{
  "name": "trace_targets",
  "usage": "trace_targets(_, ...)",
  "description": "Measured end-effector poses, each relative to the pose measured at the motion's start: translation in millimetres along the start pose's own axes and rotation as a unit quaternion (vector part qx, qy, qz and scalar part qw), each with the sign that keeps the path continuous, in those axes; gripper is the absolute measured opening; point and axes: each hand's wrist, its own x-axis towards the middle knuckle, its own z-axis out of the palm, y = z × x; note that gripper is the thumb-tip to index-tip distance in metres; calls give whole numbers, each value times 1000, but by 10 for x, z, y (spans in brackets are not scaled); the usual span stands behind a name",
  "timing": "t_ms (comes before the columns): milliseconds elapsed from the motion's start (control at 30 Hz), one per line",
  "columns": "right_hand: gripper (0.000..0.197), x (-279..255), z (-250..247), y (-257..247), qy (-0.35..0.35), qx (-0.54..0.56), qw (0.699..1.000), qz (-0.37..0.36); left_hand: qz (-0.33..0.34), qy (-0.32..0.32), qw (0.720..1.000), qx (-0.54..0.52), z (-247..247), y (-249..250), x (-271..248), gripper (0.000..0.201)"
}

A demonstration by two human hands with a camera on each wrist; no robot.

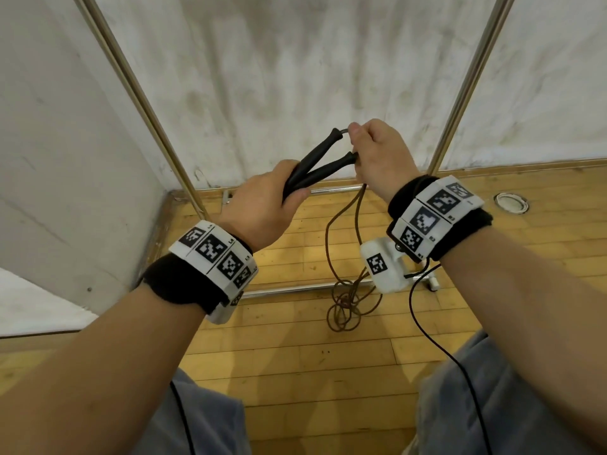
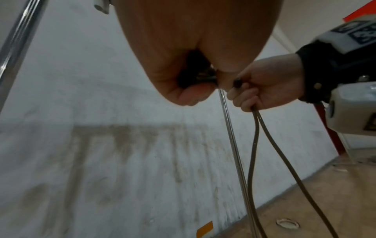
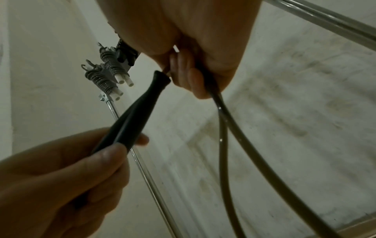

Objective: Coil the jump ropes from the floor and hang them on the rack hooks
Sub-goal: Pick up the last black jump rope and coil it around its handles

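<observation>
My left hand grips the two black handles of a jump rope, which fork apart toward the right. My right hand is curled round the two brown rope strands just past the handle tips. From that fist both strands hang down to a tangled pile of rope on the wooden floor. In the right wrist view the handles run from my left fingers up to my right fist. The metal rack's uprights stand on either side of my hands.
The rack's right upright and its low base bars stand before a stained white wall. Spring clips hang from a rack rod. A round metal floor fitting lies at the right. A black cable trails from my right wrist.
</observation>
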Motion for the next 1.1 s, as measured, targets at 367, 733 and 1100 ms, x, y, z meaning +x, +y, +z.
trace_targets(367,41,-178,132,142,-253,46,966,25,-139,94,946,-278,-152,-15,122,16)
trace_targets(733,36,-386,404,136,-249,-19,968,-19,-266,116,850,-440,-1,108,202,10)
trace_targets(1100,33,-528,568,366,-323,-55,944,28,-279,136,756,-577,-147,183,271,7)
